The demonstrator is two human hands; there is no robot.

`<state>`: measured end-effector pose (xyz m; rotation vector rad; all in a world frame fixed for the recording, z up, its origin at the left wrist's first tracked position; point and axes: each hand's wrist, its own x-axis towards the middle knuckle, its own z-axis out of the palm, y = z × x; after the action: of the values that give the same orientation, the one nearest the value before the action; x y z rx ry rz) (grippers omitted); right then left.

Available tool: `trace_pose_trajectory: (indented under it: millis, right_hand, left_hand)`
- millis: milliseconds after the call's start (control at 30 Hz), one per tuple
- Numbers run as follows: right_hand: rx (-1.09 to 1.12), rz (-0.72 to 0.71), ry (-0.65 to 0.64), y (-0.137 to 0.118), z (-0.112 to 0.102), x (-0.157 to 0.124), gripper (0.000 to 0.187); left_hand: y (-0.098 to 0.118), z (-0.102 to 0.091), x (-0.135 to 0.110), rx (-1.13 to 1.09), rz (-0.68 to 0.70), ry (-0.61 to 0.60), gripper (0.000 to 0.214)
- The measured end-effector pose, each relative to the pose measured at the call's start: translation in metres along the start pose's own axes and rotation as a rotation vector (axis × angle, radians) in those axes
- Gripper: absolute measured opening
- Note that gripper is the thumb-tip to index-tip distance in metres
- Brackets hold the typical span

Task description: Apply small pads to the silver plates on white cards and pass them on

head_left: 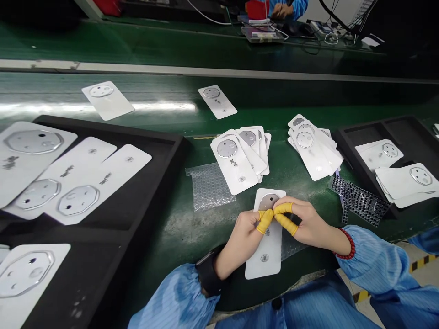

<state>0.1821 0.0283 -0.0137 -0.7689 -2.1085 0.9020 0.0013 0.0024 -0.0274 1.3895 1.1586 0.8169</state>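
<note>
A white rounded panel point(255, 265) with an octagonal metal-rimmed window lies in front of me, on what looks like bubble wrap. My left hand point(244, 235) and my right hand point(308, 226), both with yellow finger cots, are closed over its upper half. Their fingertips meet in a pinch just below the window. Whatever they hold, if anything, is too small or hidden to make out. Past my hands lies a fanned stack of similar panels point(236, 171), partly on a bubble-wrap sheet point(209, 187). Another stack point(317, 155) sits to its right.
A large black tray point(151, 201) holding several panels fills the left side. At the right is a second black tray point(350, 132) with more panels, beside a dotted black strip sheet point(363, 201). Two single panels point(109, 101) lie farther back. A co-worker's hand point(281, 10) shows beyond.
</note>
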Motion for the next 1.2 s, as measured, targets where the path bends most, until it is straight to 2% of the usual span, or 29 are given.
trace_pose_trajectory:
  millis: [133,233,367,433,567,700,767,833,900,967,1033,1067,1133,1200]
  right_hand:
    - [-0.009,-0.029,0.035,-0.001,-0.004,0.0,0.012]
    - [-0.119,-0.112,0.003,0.0,-0.007,-0.003,0.013]
    - [-0.363,-0.245,-0.084,0.001,-0.009,-0.008,0.016]
    - [-0.389,-0.26,-0.101,0.002,-0.008,-0.008,0.015]
    - [-0.185,-0.152,-0.048,0.004,-0.005,-0.005,0.008]
    - [0.108,0.094,0.022,0.008,-0.003,-0.007,0.005]
    - [0.156,0.165,0.012,0.011,-0.003,-0.013,0.008]
    - [0.105,0.166,-0.031,0.015,-0.006,-0.02,0.01]
    - [0.077,0.176,-0.073,0.018,-0.012,-0.026,0.009]
    - [0.165,0.25,-0.078,0.021,-0.021,-0.028,0.007]
    - [0.31,0.36,-0.035,0.022,-0.032,-0.026,0.009]
    - [0.363,0.408,-0.002,0.021,-0.037,-0.023,0.01]
    - [0.373,0.423,0.078,0.016,-0.044,-0.016,0.012]
    - [0.207,0.305,0.182,0.006,-0.043,-0.007,0.008]
  left_hand:
    - [0.005,-0.002,0.0,-0.002,0.072,-0.072,0.026]
    - [0.003,-0.001,-0.001,0.023,0.106,-0.084,0.014]
    - [-0.006,-0.002,-0.003,0.098,0.108,-0.091,0.018]
    - [-0.008,-0.002,-0.004,0.133,0.103,-0.091,0.021]
    - [-0.006,-0.002,-0.004,0.15,0.107,-0.096,0.02]
    - [0.004,0.0,-0.001,0.126,0.091,-0.113,0.02]
    - [0.008,-0.004,0.0,0.118,0.084,-0.127,0.019]
    - [0.012,-0.012,0.001,0.108,0.044,-0.136,0.019]
    - [0.014,-0.023,0.0,0.113,-0.002,-0.057,0.025]
    - [0.015,-0.032,-0.001,0.135,0.014,0.138,0.039]
    - [0.017,-0.035,-0.004,0.123,0.092,0.356,0.07]
    - [0.018,-0.034,-0.006,0.093,0.115,0.42,0.086]
    - [0.02,-0.027,-0.011,0.002,0.087,0.428,0.099]
    - [0.024,-0.018,-0.016,-0.091,-0.003,0.315,0.095]
